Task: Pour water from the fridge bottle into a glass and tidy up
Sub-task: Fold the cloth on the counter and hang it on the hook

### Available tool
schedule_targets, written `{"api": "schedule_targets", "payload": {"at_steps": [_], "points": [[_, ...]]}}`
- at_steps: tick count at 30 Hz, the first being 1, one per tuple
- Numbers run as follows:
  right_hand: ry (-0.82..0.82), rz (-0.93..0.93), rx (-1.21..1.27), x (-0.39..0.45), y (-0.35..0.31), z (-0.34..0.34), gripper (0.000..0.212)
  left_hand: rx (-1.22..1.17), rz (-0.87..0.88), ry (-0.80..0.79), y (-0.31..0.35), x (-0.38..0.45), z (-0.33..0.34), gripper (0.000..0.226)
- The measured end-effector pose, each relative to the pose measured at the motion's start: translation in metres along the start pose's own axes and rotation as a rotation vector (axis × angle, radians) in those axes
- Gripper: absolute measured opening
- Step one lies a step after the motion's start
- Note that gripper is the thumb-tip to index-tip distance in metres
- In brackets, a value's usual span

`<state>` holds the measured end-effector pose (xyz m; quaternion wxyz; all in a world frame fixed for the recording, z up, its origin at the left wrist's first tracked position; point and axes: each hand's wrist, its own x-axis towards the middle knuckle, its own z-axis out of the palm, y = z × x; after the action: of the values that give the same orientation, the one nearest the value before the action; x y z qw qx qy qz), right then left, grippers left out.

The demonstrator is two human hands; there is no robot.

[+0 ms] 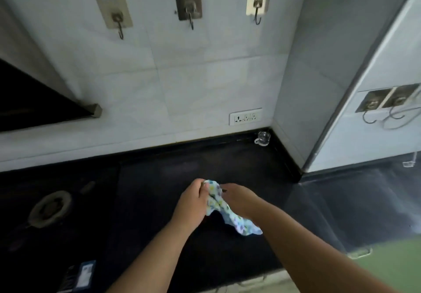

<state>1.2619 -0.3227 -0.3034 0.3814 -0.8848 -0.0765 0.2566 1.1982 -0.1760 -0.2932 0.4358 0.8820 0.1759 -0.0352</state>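
A small patterned cloth (230, 215), white and blue with coloured spots, hangs between both my hands above the black countertop (159, 179). My left hand (193, 204) grips its upper end. My right hand (239, 199) holds it from the right side, and the loose end droops toward me. A clear glass cup with a handle (262, 138) stands in the back corner of the counter, against the wall. No bottle is in view.
A gas burner (49, 208) sits at the left of the counter. Three wall hooks (190, 8) hang on the tiled wall above a white socket strip (245, 117). A dark hood edge (45, 103) juts in at left. A glossy panel (376, 133) stands at right.
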Motion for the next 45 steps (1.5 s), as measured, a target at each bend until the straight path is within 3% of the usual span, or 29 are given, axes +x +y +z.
{"api": "schedule_targets", "payload": {"at_steps": [2,4,6,8,13,19,21,25,27,31,33,35,36,38,40,42,45], "points": [[-0.027,-0.077,0.042,-0.029,-0.026,-0.032,0.037,0.026,0.155,-0.023,0.038,-0.019,-0.027,0.019],[-0.004,-0.093,0.237,-0.058,-0.055,-0.064,0.029,0.033,0.283,-0.031,0.079,-0.041,-0.054,0.017],[0.019,-0.165,0.384,-0.088,-0.076,-0.096,0.02,0.04,0.389,0.011,0.119,-0.058,-0.08,0.017],[-0.062,-0.235,0.417,-0.115,-0.096,-0.127,0.02,-0.008,0.456,0.065,0.159,-0.074,-0.109,0.017],[-0.225,-0.341,0.459,-0.155,-0.136,-0.186,0.056,-0.159,0.531,0.178,0.232,-0.109,-0.168,0.033],[-0.313,-0.261,0.487,-0.167,-0.149,-0.205,0.09,-0.213,0.601,0.314,0.262,-0.14,-0.189,0.043],[-0.402,-0.286,0.46,-0.172,-0.147,-0.199,0.085,-0.21,0.628,0.329,0.263,-0.148,-0.185,0.04],[-0.585,-0.291,0.644,-0.184,-0.143,-0.19,0.068,-0.263,0.692,0.355,0.263,-0.158,-0.176,0.037],[-0.572,-0.375,0.665,-0.187,-0.14,-0.189,0.06,-0.271,0.719,0.364,0.262,-0.161,-0.174,0.038],[-0.511,-0.551,0.905,-0.189,-0.144,-0.196,0.041,-0.218,0.706,0.437,0.256,-0.159,-0.174,0.034],[-0.463,-0.609,0.954,-0.193,-0.15,-0.203,0.04,-0.127,0.65,0.574,0.245,-0.149,-0.176,0.026],[-0.382,-0.639,0.931,-0.198,-0.16,-0.208,0.033,0.057,0.465,0.726,0.228,-0.135,-0.176,0.017],[-0.345,-0.646,0.894,-0.199,-0.165,-0.209,0.028,0.112,0.319,0.732,0.218,-0.13,-0.173,0.025],[-0.275,-0.646,0.817,-0.204,-0.176,-0.21,0.023,0.022,0.028,0.548,0.202,-0.129,-0.155,0.046],[-0.213,-0.658,0.791,-0.203,-0.183,-0.212,0.022,-0.212,-0.171,0.238,0.184,-0.132,-0.119,0.057],[-0.134,-0.683,0.732,-0.204,-0.187,-0.215,0.021,-0.394,-0.21,0.036,0.168,-0.131,-0.083,0.053],[0.135,-0.68,0.366,-0.196,-0.185,-0.216,0.032,-0.873,-0.24,-0.104,0.166,-0.14,-0.053,0.044]]}}
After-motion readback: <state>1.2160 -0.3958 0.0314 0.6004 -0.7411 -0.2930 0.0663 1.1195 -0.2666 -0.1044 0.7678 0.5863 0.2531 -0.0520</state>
